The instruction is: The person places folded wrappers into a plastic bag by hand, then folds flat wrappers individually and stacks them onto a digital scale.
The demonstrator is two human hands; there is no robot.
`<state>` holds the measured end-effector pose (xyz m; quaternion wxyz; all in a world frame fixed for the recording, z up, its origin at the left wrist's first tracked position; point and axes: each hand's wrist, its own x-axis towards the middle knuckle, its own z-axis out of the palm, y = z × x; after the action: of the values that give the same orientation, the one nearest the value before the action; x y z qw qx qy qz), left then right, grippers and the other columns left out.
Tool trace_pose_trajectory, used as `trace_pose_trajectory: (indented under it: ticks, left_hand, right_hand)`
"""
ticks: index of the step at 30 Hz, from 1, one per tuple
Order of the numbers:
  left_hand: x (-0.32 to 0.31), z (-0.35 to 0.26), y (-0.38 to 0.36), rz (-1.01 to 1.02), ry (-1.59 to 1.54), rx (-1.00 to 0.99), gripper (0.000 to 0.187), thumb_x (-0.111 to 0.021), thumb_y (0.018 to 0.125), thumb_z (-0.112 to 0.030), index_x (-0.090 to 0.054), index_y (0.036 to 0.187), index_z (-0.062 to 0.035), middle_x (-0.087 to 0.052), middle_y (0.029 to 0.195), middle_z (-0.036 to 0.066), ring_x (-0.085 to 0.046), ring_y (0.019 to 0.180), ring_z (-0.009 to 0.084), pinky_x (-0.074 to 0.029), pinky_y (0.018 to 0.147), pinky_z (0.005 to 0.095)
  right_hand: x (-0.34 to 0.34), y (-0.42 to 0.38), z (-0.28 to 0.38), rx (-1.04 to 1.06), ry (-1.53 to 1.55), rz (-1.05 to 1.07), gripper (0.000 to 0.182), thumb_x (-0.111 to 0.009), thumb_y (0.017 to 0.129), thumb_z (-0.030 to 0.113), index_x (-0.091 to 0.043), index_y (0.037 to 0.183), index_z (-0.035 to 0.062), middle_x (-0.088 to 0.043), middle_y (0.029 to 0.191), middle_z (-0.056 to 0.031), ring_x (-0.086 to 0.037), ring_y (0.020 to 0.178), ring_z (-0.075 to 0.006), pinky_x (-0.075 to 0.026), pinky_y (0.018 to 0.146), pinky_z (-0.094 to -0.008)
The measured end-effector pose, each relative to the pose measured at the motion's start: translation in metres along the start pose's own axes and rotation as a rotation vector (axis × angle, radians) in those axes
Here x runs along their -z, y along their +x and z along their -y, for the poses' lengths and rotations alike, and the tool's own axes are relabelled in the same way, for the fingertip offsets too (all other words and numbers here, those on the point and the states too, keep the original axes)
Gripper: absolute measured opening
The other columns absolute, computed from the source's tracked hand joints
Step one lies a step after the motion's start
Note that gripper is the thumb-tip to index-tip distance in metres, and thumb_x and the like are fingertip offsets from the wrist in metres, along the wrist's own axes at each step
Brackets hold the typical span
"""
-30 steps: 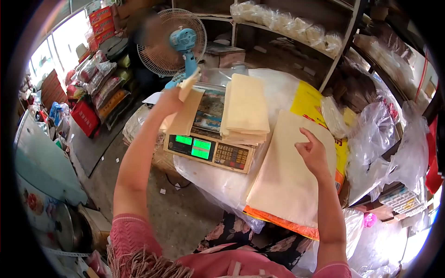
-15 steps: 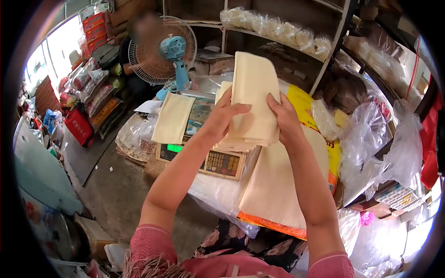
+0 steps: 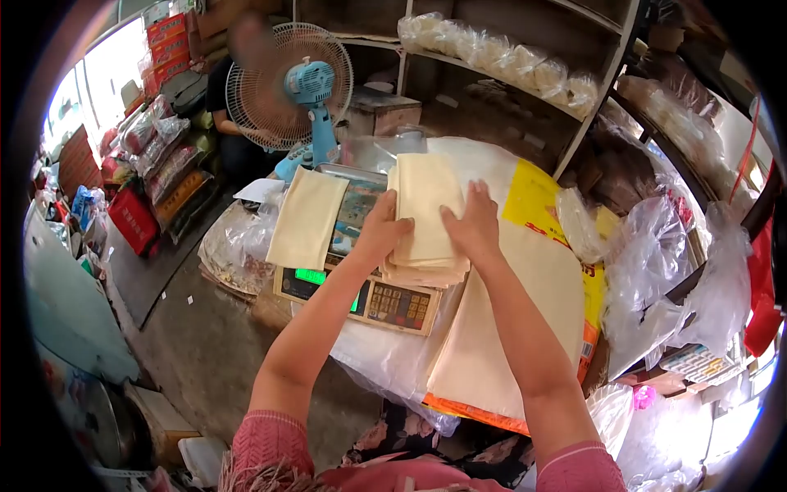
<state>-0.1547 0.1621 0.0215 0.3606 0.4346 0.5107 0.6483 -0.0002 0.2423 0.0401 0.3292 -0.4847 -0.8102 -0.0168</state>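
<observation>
A stack of folded cream sheets (image 3: 428,193) lies on the pan of an electronic scale (image 3: 399,305). Both my hands are on this stack. My left hand (image 3: 382,228) grips its left edge. My right hand (image 3: 473,228) holds its near right part, fingers spread over the top. A second folded cream sheet (image 3: 307,218) lies over the left side of the scale. A wide pile of flat cream sheets (image 3: 512,320) covers the table to the right of the scale.
A blue-and-white fan (image 3: 293,80) stands behind the scale, with a person seated beyond it. A yellow bag (image 3: 534,195) and clear plastic bags (image 3: 661,246) crowd the right side. Shelves (image 3: 500,56) with bagged goods rise behind. Bare floor (image 3: 197,344) lies to the left.
My left hand put one folded sheet on the scale's left side. Both hands then lifted the folded stack and have now lowered it back onto the scale.
</observation>
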Motion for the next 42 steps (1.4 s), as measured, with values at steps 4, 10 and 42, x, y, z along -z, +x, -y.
trace_pose_trajectory:
  ticks: [4,10,42]
  left_hand:
    - [-0.003,0.01,0.003,-0.027,-0.064,0.093,0.073,-0.067,0.077,-0.004,-0.031,0.141,0.001,-0.04,0.139,0.012,-0.046,0.12,0.0203,-0.037,0.099,0.0296]
    - [0.016,0.025,-0.015,-0.187,0.194,-0.291,0.067,-0.065,0.083,-0.008,-0.032,0.14,0.0007,-0.043,0.137,0.014,-0.04,0.125,0.0207,-0.027,0.107,0.03]
    - [-0.059,0.132,-0.253,0.122,0.442,-0.083,0.044,-0.052,0.077,0.012,-0.053,0.118,-0.0033,-0.055,0.112,0.008,-0.054,0.106,0.018,-0.042,0.09,0.0256]
  right_hand:
    - [-0.051,-0.005,-0.023,-0.422,0.814,0.385,0.082,-0.056,0.087,0.042,-0.018,0.143,-0.0039,-0.041,0.136,-0.0255,-0.044,0.125,-0.0304,-0.035,0.103,-0.0353]
    - [0.022,-0.032,-0.021,-0.206,0.765,0.232,0.049,-0.056,0.089,0.032,-0.048,0.128,0.0048,-0.06,0.114,-0.0198,-0.058,0.103,-0.0286,-0.044,0.09,-0.0339]
    - [0.059,-0.248,-0.089,-0.432,0.852,0.282,0.006,-0.06,0.078,0.006,-0.064,0.081,0.0019,-0.063,0.077,-0.009,-0.06,0.073,-0.0133,-0.048,0.069,-0.0259]
